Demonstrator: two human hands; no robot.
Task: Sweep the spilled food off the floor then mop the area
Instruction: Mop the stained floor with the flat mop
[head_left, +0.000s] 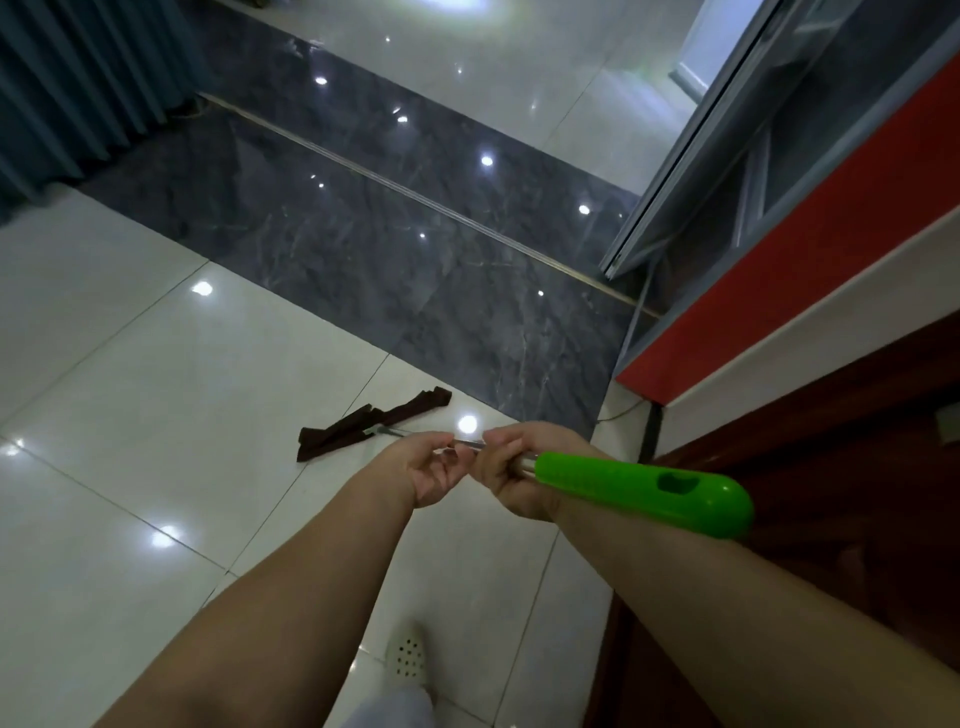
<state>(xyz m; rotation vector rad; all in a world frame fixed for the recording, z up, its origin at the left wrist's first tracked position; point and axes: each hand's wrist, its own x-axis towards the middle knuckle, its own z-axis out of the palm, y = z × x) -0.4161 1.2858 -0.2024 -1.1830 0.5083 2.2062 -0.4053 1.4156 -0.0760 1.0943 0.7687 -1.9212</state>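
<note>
A mop with a bright green handle end (644, 491) and a thin metal pole runs away from me to a flat dark brown mop head (371, 422) lying on the glossy white floor tiles (156, 374). My right hand (519, 467) grips the pole just below the green grip. My left hand (428, 467) sits right beside it, palm up, fingers loosely curled around the pole. No spilled food shows on the floor.
A band of dark grey marble tiles (395, 244) with a metal door track crosses ahead. A teal curtain (78, 83) hangs at upper left. A red and white cabinet edge (779, 312) and dark wood panel stand on the right. My white slipper (408, 654) is below.
</note>
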